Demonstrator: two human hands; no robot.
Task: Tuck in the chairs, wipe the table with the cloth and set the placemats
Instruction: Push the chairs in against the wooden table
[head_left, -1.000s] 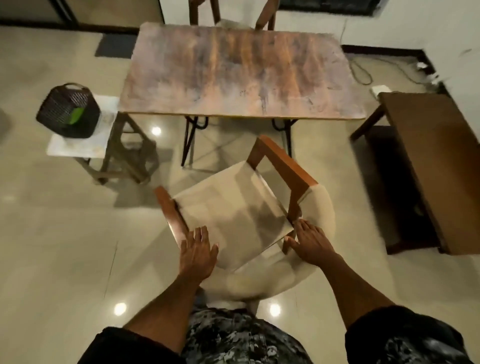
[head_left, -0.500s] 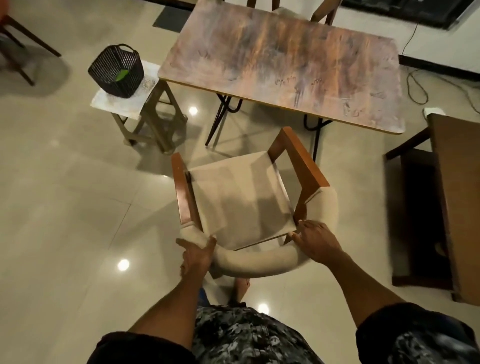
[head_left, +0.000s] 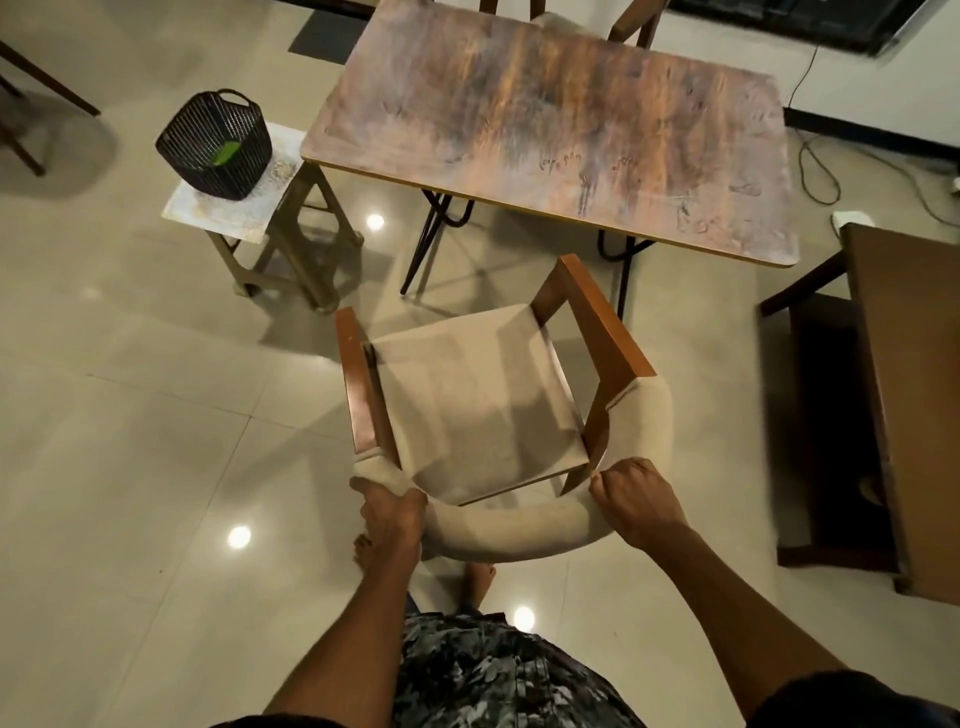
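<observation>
you are gripping the chair (head_left: 475, 410) by its padded backrest, short of the table (head_left: 550, 124).
your left hand (head_left: 389, 512) and right hand (head_left: 636, 501) are curling round the soft rail; the wooden frame is looking stiff and probably heavy, so be pushing low and evenly. the black basket (head_left: 215, 145) on the stool (head_left: 234, 218) is holding something green.

A lone head camera looks steeply down, close over the chair (head_left: 478, 410) and table (head_left: 561, 130).

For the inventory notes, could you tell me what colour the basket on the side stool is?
Black basket, clearest in the head view.
</observation>
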